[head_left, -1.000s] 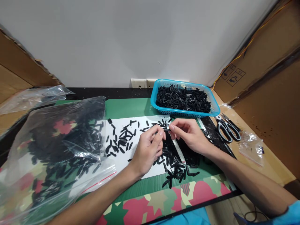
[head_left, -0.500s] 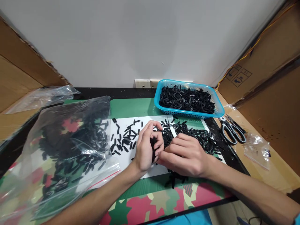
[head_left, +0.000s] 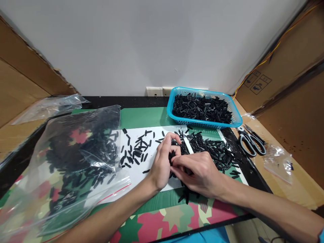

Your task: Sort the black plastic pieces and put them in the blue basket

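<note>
My left hand (head_left: 163, 162) rests on the white sheet (head_left: 141, 172) with its fingers curled around several small black plastic pieces. My right hand (head_left: 196, 173) lies just right of it, fingertips touching the left hand's fingers and pinching in the heap of black pieces (head_left: 215, 150) there. Loose black pieces (head_left: 135, 152) are scattered on the sheet left of my hands. A large clear plastic bag (head_left: 76, 158) full of the same pieces lies at the left.
A blue basket (head_left: 235, 121) filled with black pieces stands at the back right. Scissors (head_left: 249, 141) and a small clear bag (head_left: 277, 158) lie to the right. Another clear bag (head_left: 48, 104) sits at the back left. Cardboard walls flank both sides.
Both hands dropped from holding a piece above the sheet down onto the heap. My right hand moved left and toward me, meeting the left hand's fingers.
</note>
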